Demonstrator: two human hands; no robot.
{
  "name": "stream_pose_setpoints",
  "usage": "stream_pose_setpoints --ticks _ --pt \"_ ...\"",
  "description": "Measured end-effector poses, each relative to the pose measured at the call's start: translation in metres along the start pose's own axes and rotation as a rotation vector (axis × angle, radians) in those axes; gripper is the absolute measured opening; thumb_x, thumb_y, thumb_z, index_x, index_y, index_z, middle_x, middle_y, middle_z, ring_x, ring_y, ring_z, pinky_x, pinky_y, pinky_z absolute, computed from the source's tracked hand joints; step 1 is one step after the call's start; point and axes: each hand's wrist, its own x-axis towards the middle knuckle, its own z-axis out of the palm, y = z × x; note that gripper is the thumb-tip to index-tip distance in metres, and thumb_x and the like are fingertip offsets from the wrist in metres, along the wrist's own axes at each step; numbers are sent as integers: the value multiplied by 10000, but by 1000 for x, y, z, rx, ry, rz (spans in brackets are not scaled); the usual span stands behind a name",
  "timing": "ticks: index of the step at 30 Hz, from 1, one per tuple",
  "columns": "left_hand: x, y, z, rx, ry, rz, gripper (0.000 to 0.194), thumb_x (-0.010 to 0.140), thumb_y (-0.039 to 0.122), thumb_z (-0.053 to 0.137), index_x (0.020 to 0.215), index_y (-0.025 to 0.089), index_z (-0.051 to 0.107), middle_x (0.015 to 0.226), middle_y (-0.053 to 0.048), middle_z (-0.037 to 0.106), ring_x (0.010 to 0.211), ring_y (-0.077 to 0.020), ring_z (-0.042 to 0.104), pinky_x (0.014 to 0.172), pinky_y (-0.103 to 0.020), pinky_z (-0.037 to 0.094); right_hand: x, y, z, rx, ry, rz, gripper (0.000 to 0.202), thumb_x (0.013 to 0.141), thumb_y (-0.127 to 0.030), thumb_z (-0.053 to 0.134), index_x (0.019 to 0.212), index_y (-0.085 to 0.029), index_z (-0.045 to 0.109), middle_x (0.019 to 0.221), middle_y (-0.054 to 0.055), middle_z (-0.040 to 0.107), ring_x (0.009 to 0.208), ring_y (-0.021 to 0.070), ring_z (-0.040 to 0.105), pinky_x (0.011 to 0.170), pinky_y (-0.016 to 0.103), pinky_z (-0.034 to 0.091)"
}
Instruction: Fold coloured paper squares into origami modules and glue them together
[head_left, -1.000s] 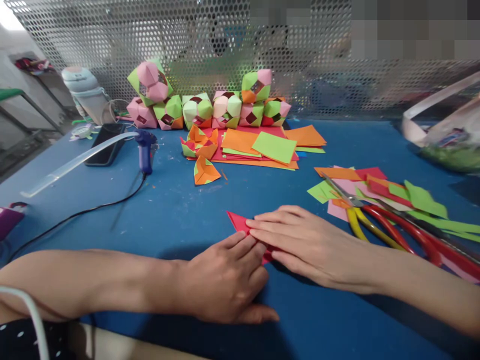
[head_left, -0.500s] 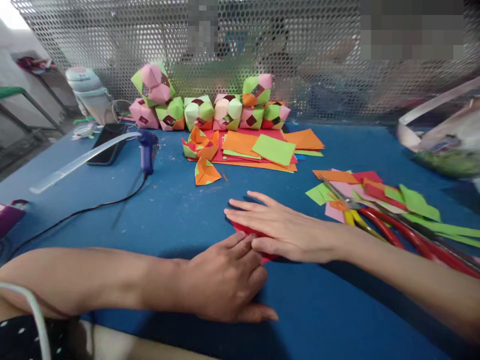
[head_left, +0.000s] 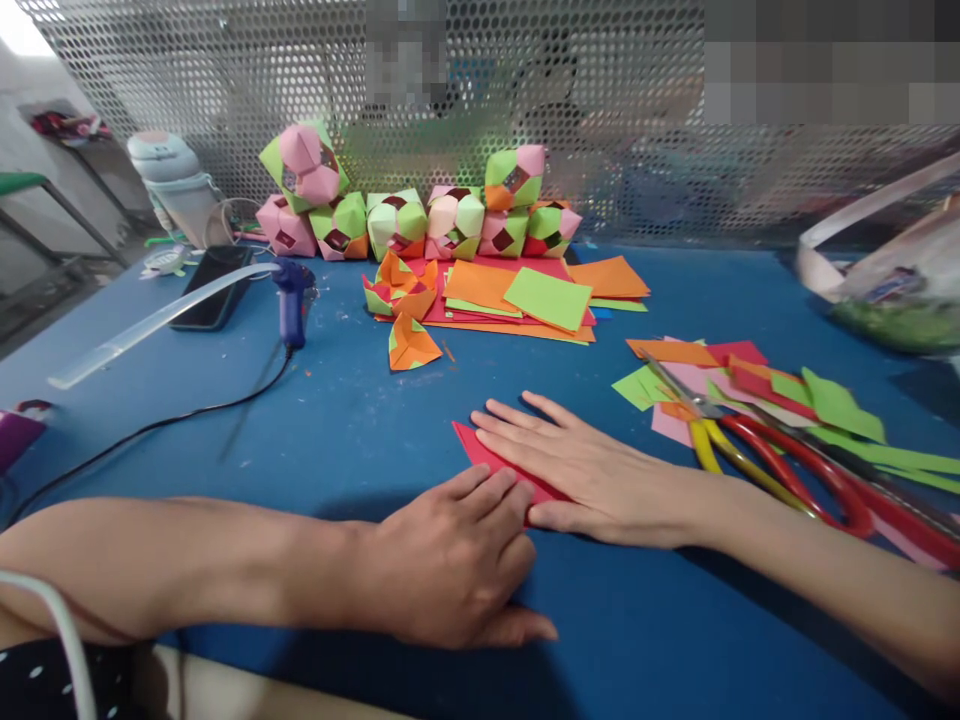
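Observation:
A folded red paper (head_left: 480, 447) lies flat on the blue table (head_left: 360, 400), partly covered by both hands. My right hand (head_left: 570, 465) rests on it palm down, its fingers spread and stretched to the left. From the near left side my left hand (head_left: 461, 560) touches the paper's lower edge with its fingertips. Its fingers are loosely bent, its thumb stands apart on the table side, and nothing shows in its grasp. Beyond the hands sit an orange and green folded paper piece (head_left: 412, 345) and a joined orange paper form (head_left: 401, 288).
Paper sheets (head_left: 551, 298) are stacked at the back, before a row of paper balls (head_left: 397, 222). Scissors (head_left: 787, 465) lie among scraps (head_left: 840, 405) at the right. A glue gun (head_left: 292, 305), its cord and a phone (head_left: 214, 290) are at the left.
My right hand has shifted slightly right and toward me, uncovering more of the red paper's upper left tip. My left hand has hardly moved.

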Motion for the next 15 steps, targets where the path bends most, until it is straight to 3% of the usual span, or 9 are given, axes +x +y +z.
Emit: stream_pose_setpoints --ticks 15 --pt "0 -1 0 -22 -27 3 514 896 496 313 860 74 603 973 -176 639 1053 -320 559 955 -441 416 5 2 -5 67 -43 10 758 881 -577 342 1449 -201 8 1522 58 54 1391 250 -8 1104 553 24"
